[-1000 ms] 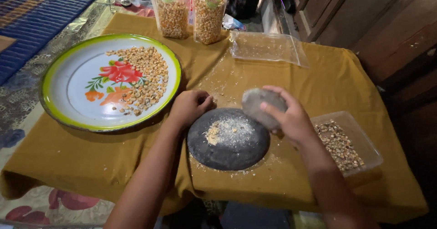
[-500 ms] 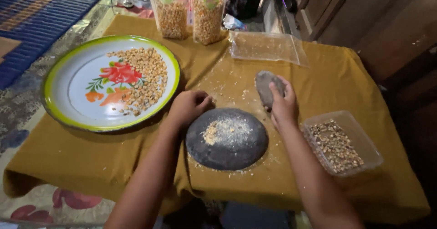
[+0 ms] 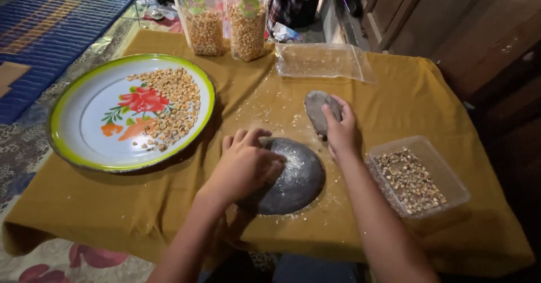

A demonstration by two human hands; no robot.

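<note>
You have bare cloth (image 3: 411, 100) between the hand stone (image 3: 318, 109) and the empty plastic bag (image 3: 324, 61), and along the near edge left of the grinding slab (image 3: 293, 181). The enamel tray (image 3: 73, 153) blocks the left, the plastic tub (image 3: 445, 173) the right, two grain bags (image 3: 225, 29) the far side

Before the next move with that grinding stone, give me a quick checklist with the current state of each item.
1. Flat round stone lies level on the yellow cloth: ok.
2. Left hand rests on the flat round stone's left side: ok.
3. Right hand is on the oval hand stone, which lies on the cloth: ok.
4. Crushed meal left on the flat round stone: cannot tell, hand covers part.
5. Clear tub of bits clear of the right forearm: ok.
6. Cloth free of spill: not ok, crumbs scattered.
</note>
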